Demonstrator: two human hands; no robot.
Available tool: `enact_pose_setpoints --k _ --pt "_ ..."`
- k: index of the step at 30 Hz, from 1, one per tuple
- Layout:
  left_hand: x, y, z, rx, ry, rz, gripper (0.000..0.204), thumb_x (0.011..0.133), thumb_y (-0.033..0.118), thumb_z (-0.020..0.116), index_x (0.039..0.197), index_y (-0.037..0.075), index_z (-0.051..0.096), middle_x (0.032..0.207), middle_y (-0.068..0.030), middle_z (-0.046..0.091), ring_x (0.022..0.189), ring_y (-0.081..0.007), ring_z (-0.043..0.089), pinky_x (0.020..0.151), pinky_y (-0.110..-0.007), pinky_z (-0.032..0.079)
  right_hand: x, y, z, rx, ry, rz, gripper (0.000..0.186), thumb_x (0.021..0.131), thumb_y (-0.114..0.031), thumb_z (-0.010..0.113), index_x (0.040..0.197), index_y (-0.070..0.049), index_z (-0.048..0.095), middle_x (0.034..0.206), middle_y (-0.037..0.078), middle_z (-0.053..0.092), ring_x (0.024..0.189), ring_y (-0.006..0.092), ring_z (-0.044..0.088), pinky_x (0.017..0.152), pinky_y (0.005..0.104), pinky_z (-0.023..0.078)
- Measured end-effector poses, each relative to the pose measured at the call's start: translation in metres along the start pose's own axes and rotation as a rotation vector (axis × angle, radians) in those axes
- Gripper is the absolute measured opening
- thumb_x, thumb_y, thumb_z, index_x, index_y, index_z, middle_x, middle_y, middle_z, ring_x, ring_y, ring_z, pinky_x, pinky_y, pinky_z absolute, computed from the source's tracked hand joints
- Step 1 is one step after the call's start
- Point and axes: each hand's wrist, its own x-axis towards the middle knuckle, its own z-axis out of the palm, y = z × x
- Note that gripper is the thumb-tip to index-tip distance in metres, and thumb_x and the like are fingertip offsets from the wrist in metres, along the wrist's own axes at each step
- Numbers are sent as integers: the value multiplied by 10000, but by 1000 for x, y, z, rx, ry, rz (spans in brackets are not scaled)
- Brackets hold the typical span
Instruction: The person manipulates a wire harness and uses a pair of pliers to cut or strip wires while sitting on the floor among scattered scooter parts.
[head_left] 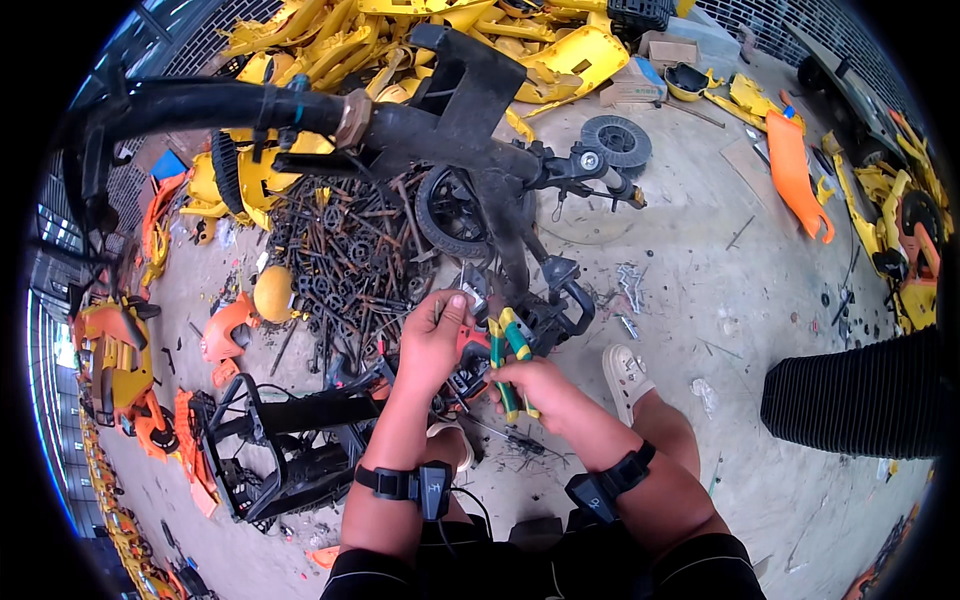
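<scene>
My right hand [540, 388] is wrapped round a pair of pliers with green and yellow handles [498, 368], held in front of me over the floor. Just left of it, my left hand [432, 338] has its fingers closed in a pinch; what they grip is too small to make out. A silvery metal piece [474, 288] shows by its fingertips. Beyond both hands stands a black bike frame [440, 140], its long tube reaching to the upper left. A red and black power tool [468, 375] lies below, partly hidden by my hands.
Left of the frame lies a heap of rusty metal parts [345, 260]. Yellow plastic panels [575, 65] are piled at the back. A black metal rack [290, 430] lies at my left, a ribbed black bin [850, 395] at my right. Small wheels [616, 145] and loose screws [629, 327] are on the floor.
</scene>
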Motion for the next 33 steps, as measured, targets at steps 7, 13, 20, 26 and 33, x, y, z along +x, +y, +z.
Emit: enact_pose_setpoints --k 7,13,20,26,33 --pt "-44 -9 -9 298 -213 2 343 1019 299 550 918 -12 656 750 -32 626 705 -99 564 643 -273 466 -30 26 -5 -83 -37 -180 160 889 -128 604 998 -11 609 770 79 630 697 199 617 654 321 479" --pt "-66 -10 -3 534 -266 -1 466 1009 414 532 915 -21 667 711 -104 650 666 -207 615 628 -356 474 -45 42 -14 -219 -85 -226 167 875 -99 594 1008 2 589 786 85 632 705 195 624 671 327 485" --pt "-75 7 25 367 -70 176 234 950 233 660 992 5 634 839 -74 666 614 -107 585 535 -260 446 -42 53 -24 -259 21 -248 132 845 -58 570 964 -2 569 749 64 613 674 165 599 637 313 475" --pt "-58 2 35 360 21 220 199 935 199 677 923 14 605 795 -40 648 545 -86 542 526 -247 440 -30 51 -32 -555 149 -282 210 822 -154 592 967 -3 581 744 96 647 685 208 637 650 354 490" --pt "-7 -10 47 121 -40 122 171 965 161 643 1012 -2 623 829 -36 643 754 -71 571 676 -247 475 -28 14 -43 -666 269 -328 165 846 -154 612 925 -10 602 721 77 650 665 188 637 643 340 496"
